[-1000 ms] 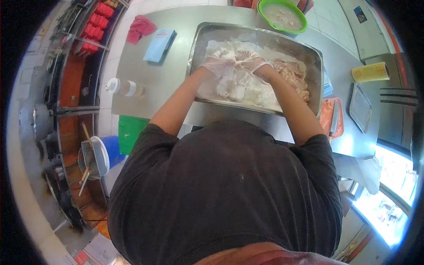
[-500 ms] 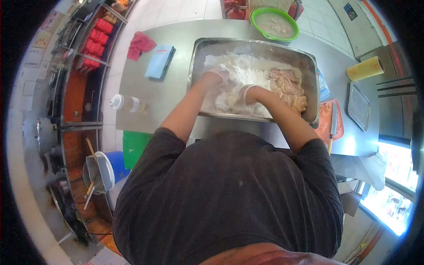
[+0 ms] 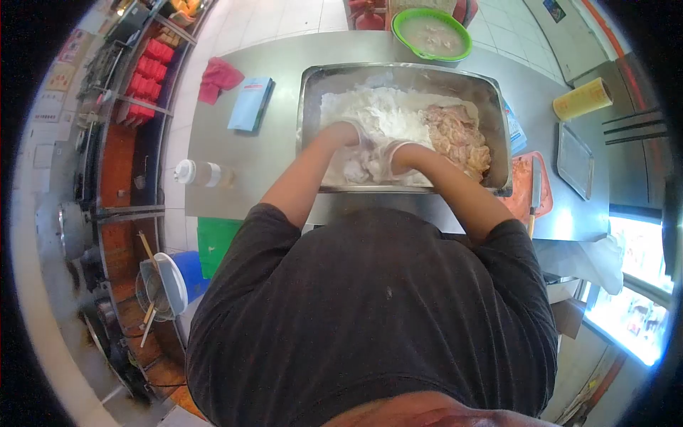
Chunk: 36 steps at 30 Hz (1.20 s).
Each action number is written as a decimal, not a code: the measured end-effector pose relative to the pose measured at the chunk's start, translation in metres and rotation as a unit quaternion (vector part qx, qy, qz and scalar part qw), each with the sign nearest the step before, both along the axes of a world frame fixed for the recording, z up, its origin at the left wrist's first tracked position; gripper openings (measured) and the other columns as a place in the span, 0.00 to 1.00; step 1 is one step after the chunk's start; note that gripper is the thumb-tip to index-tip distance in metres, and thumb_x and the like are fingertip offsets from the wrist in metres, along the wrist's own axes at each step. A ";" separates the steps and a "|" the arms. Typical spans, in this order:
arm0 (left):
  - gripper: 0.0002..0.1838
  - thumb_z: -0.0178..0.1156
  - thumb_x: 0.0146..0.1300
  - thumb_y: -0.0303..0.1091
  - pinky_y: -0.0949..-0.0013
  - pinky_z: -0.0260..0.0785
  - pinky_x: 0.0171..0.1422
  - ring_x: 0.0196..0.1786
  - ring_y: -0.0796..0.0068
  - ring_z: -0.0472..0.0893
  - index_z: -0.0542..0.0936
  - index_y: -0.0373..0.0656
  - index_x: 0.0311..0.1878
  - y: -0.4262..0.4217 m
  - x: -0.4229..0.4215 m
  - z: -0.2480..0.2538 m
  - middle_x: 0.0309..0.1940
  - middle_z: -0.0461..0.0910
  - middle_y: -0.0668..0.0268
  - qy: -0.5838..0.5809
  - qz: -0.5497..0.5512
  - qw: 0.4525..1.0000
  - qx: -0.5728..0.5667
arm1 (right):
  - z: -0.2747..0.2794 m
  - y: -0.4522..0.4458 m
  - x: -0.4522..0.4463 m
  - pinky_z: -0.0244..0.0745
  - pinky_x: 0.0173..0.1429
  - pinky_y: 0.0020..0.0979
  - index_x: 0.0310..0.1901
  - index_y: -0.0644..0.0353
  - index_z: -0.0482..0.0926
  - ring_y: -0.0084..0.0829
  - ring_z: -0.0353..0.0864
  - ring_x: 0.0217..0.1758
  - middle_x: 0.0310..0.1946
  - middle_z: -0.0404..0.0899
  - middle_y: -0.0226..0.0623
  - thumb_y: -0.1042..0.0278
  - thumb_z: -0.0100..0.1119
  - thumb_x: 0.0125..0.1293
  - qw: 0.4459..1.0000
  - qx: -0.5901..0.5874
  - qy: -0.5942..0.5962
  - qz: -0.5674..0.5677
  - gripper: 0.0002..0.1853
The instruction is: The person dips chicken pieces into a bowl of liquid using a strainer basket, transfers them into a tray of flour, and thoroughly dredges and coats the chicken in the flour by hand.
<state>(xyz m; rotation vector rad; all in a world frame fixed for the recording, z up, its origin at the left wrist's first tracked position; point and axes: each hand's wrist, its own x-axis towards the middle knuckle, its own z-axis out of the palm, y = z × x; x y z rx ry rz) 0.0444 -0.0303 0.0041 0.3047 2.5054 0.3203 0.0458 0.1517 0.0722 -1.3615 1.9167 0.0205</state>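
Observation:
A deep steel pan (image 3: 501,142) on the table holds white flour (image 3: 384,107) on its left and middle. Raw meat pieces (image 3: 459,139), pale pink and partly coated, are heaped on its right. Both hands wear thin clear gloves and are down in the flour. My left hand (image 3: 359,135) is toward the left, its fingers hidden by flour and wrist. Close to it, nearer the front wall, my right hand (image 3: 390,156) dips into the flour, its fingers hidden too. Whether either hand grips a piece cannot be made out.
Behind the pan stands a green basin (image 3: 466,46) of cloudy liquid. A knife (image 3: 536,185) lies across a reddish tray (image 3: 519,188) at right, near a metal tray (image 3: 575,162) and a yellow roll (image 3: 583,99). Leftward are a bottle (image 3: 203,173), a blue box (image 3: 250,105) and a red cloth (image 3: 217,78).
My left hand has moved down and slightly nearer my right hand, deeper into the flour. The right hand stays near the pan's front. The whole view has shifted slightly.

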 end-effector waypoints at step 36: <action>0.10 0.54 0.58 0.34 0.56 0.76 0.45 0.42 0.57 0.84 0.85 0.46 0.35 0.012 0.016 0.050 0.35 0.84 0.57 0.261 -0.079 0.962 -0.020 | 0.029 0.006 -0.025 0.74 0.60 0.42 0.51 0.61 0.80 0.50 0.79 0.57 0.52 0.80 0.54 0.57 0.57 0.62 0.884 -0.132 0.053 -0.446 0.21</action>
